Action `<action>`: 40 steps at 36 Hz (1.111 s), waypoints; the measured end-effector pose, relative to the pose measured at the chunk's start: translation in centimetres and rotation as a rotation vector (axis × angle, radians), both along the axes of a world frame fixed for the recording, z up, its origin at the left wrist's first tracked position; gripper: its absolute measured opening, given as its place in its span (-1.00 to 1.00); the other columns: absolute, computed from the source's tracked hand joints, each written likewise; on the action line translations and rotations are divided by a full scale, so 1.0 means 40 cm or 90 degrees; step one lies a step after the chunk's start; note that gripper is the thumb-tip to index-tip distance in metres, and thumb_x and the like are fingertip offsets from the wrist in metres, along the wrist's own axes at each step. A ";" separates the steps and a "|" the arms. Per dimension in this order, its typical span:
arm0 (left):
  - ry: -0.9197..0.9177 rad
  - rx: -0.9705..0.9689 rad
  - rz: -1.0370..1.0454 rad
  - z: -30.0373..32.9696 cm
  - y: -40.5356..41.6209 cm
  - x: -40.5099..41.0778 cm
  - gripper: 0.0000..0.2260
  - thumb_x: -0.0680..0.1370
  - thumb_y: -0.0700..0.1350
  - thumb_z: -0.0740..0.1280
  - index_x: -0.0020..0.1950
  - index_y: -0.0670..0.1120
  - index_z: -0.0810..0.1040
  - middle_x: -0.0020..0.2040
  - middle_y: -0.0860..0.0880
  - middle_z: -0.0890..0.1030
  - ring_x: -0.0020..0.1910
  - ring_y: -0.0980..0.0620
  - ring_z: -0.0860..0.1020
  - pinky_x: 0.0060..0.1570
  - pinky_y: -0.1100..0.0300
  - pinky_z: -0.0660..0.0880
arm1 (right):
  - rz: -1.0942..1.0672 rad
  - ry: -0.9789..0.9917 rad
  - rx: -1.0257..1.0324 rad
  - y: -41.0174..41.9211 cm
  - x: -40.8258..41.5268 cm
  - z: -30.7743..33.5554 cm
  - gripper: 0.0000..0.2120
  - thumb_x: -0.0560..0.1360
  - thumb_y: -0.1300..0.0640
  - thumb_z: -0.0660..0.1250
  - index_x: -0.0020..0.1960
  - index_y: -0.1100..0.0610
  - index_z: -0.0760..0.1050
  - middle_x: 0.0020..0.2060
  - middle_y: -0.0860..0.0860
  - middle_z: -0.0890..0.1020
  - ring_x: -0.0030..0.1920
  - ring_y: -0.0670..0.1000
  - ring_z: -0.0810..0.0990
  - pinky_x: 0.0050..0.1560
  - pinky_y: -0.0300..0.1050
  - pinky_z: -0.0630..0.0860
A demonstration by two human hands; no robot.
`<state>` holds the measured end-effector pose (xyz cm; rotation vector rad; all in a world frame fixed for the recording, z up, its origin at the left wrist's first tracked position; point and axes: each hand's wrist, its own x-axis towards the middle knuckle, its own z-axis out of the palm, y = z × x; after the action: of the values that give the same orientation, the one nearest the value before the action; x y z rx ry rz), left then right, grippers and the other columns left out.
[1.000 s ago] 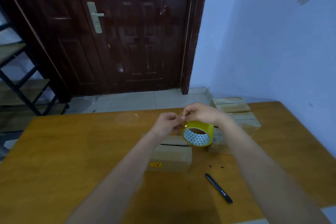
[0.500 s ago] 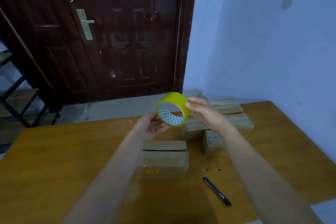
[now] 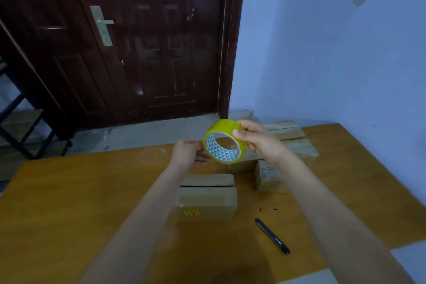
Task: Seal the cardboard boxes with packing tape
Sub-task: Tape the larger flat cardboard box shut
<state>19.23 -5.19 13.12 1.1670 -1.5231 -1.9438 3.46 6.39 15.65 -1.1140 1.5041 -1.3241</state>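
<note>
1. A person's two bare forearms reach forward over a wooden table [image 3: 69, 203], seen from a camera worn on the head.
2. The right hand [image 3: 258, 140] holds a roll of yellow-green packing tape [image 3: 222, 142] up in the air above the table, thumb on the near rim and fingers curled over the far side of the roll.
3. The roll is tilted so that its open core faces the camera; the inside shows a white lining with a pattern of teal triangles.
4. The left hand [image 3: 186, 152] is at the roll's left edge, fingers loosely bent and touching it; whether it pinches a loose tape end cannot be told.
5. Directly below the hands, a small cardboard box [image 3: 207, 198] sits on the table with a dark open seam across its top and a yellow label on its near face.
6. More cardboard boxes [image 3: 297, 143] are grouped behind and to the right of it, partly hidden by the right arm.
7. A black pen [image 3: 272, 236] lies on the table to the right of the near box, apart from it.
8. Beyond the table stand a dark wooden door [image 3: 149, 41] and a pale blue wall [image 3: 334, 53].
</note>
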 end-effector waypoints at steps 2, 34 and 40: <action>0.010 0.021 0.042 -0.011 -0.015 0.013 -0.86 0.58 -0.33 0.21 -0.15 -0.28 0.52 -0.50 -0.10 0.59 -0.53 -0.02 0.60 -0.49 0.20 0.55 | 0.005 0.040 0.033 0.005 -0.006 -0.001 -0.71 0.32 -0.13 0.42 -0.04 0.00 0.58 -0.14 0.00 0.67 -0.05 0.05 0.63 0.10 0.03 0.49; 0.143 0.191 0.209 -0.222 -0.049 0.172 -0.91 0.58 -0.29 0.26 -0.11 -0.26 0.45 -0.26 -0.21 0.55 -0.30 -0.11 0.63 -0.30 0.12 0.63 | 0.091 0.457 0.290 0.090 -0.073 -0.130 -0.53 0.52 -0.16 0.25 -0.31 0.23 0.43 -0.44 -0.02 0.32 -0.49 -0.14 0.28 -0.37 -0.20 0.21; 0.226 0.329 0.248 -0.303 -0.026 0.173 -0.89 0.60 -0.32 0.18 -0.12 -0.21 0.43 -0.22 -0.14 0.60 -0.25 0.02 0.64 -0.18 0.17 0.62 | 0.076 0.433 0.321 0.096 -0.076 -0.177 -0.66 0.55 -0.14 0.22 -0.29 0.03 0.46 -0.40 -0.09 0.42 -0.41 -0.14 0.38 -0.32 -0.22 0.28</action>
<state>26.14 -6.22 1.01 1.1198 -0.5758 -2.1684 0.42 10.24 8.56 -1.3434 2.0617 -0.4286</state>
